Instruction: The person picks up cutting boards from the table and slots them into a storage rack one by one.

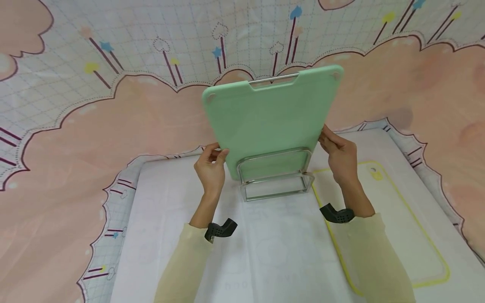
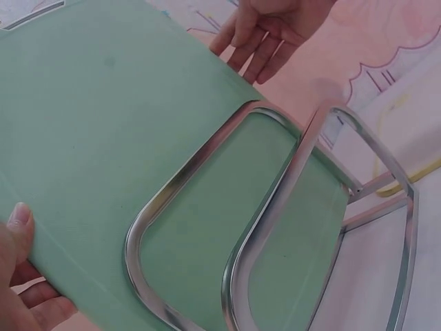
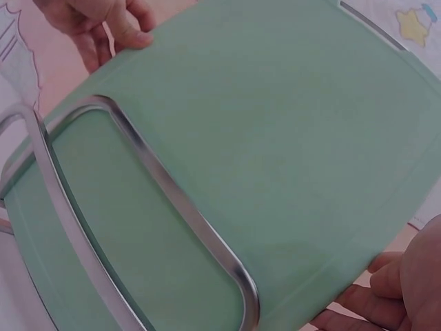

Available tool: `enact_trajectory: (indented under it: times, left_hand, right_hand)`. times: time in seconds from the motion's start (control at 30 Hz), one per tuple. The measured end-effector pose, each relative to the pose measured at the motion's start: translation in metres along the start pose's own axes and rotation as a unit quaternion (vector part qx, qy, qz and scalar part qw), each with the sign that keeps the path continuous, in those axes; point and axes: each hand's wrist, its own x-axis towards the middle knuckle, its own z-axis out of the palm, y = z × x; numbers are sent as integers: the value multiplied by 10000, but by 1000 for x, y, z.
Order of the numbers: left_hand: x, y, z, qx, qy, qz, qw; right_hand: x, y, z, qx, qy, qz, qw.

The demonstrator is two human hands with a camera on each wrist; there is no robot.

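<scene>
A light-green cutting board (image 1: 273,118) stands tilted in a chrome wire rack (image 1: 278,195), its lower part behind the front loops. My left hand (image 1: 212,168) pinches the board's left edge, the thumb on the front face and the fingers at the back. At the right edge is my right hand (image 1: 341,158). Its fingers are loosely extended along that edge, with no thumb seen on the front face. In the left wrist view the right hand (image 2: 282,31) shows beyond the board. The right wrist view has the left thumb (image 3: 134,34) on the green surface.
A translucent white cutting board with a yellow rim (image 1: 428,233) lies flat on the white tabletop (image 1: 280,248), partly under the right forearm. Patterned pink cloth (image 1: 163,113) covers the background. Black wrist cameras (image 1: 221,229) sit on both wrists.
</scene>
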Motion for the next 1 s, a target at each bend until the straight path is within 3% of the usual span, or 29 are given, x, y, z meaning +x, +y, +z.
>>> enact_trajectory:
  times: [0.53,0.83,1.0]
  left_hand:
    - [2,1,2,111,-3,-72,9999]
    - [-4,37,-2,141,-56,21,9999]
    - [-4,38,0,-44,6,123,9999]
  right_hand:
    - [-1,2,-2,72,22,82,9999]
    - [-3,4,-2,33,-4,58,10000]
    - [-2,4,-3,108,79,44,9999]
